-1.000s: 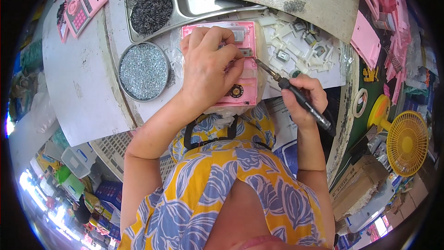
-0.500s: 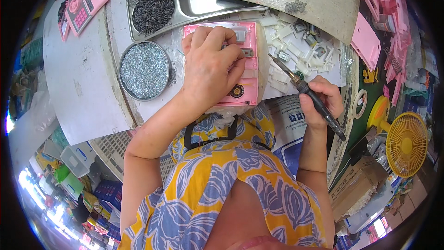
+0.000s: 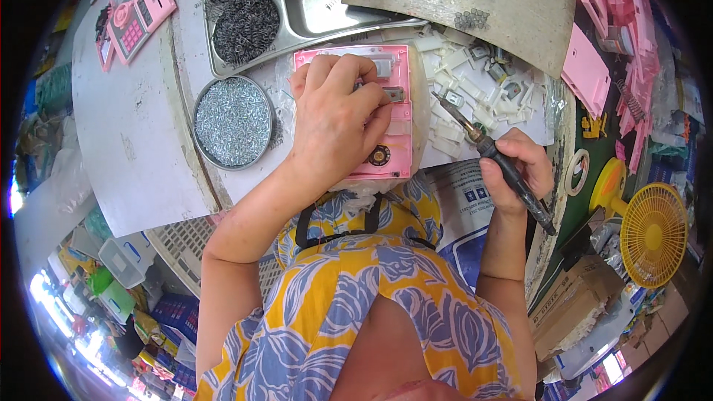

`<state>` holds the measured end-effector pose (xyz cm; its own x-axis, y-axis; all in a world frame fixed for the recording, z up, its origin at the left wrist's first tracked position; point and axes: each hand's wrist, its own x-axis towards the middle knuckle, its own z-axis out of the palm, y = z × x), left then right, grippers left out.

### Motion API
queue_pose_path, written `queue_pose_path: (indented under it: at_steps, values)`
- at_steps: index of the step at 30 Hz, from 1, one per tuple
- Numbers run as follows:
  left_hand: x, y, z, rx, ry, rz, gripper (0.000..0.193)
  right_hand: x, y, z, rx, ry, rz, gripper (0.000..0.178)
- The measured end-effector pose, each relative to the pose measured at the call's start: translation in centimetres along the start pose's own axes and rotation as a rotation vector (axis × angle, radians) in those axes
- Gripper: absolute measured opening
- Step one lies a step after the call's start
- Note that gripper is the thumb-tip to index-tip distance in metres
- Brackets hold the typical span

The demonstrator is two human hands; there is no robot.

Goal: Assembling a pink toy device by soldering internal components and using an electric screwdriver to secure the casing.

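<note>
My left hand [image 3: 332, 115] lies over a pink plastic casing [image 3: 399, 157] directly in front of me. Its fingers are bent and pressed together at the casing; whatever they pinch is hidden beneath them. A small metal plate [image 3: 394, 94] shows beside the fingertips, and a round black part [image 3: 379, 155] sits lower in the casing. To the right, my right hand [image 3: 523, 169] is closed around a black-handled tool [image 3: 507, 171] that looks like a screwdriver. Its slim metal tip points up and left, apart from the casing.
A round tin [image 3: 233, 122] of small silver screws stands left of the casing. Behind it is a metal tray [image 3: 327, 0] with dark springs. White plastic parts [image 3: 486, 89] lie scattered at the right, below a metal sheet [image 3: 460, 0]. A yellow fan [image 3: 653, 234] stands far right.
The casing and bench sit slightly lower in the picture. Both hands keep nearly the same pose, with the tool still held off the casing.
</note>
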<state>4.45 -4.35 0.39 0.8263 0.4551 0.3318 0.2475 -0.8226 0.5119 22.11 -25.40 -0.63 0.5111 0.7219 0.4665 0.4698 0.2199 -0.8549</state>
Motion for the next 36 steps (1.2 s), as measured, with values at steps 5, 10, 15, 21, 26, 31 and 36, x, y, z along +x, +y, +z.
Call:
queue_pose_path:
  at_steps: [5,10,15,21,26,31,36]
  values:
    - [0.1,0.1,-0.1,0.015,-0.010,0.003,0.012,0.2,-0.3,0.1,-0.011,-0.014,-0.007,0.033]
    - [0.0,0.3,-0.3,0.041,-0.026,0.008,0.013,0.5,-0.2,0.3,-0.004,-0.006,-0.041,0.033]
    - [-0.2,0.3,-0.3,0.061,-0.011,0.032,0.015,0.2,-0.1,0.0,-0.022,-0.010,-0.027,0.032]
    - [-0.4,0.1,-0.1,0.077,0.021,0.059,0.015,0.4,-0.2,0.1,-0.030,-0.017,-0.013,0.031]
    - [0.0,0.6,0.1,0.127,-0.007,0.061,0.011,0.6,0.1,0.7,-0.017,-0.053,-0.006,0.032]
    - [0.4,1.0,0.1,0.138,-0.042,0.054,0.011,0.6,0.4,1.2,-0.065,-0.077,0.037,0.032]
    - [0.3,1.1,0.1,0.188,-0.068,0.041,0.010,0.7,1.0,1.6,-0.071,-0.092,0.026,0.031]
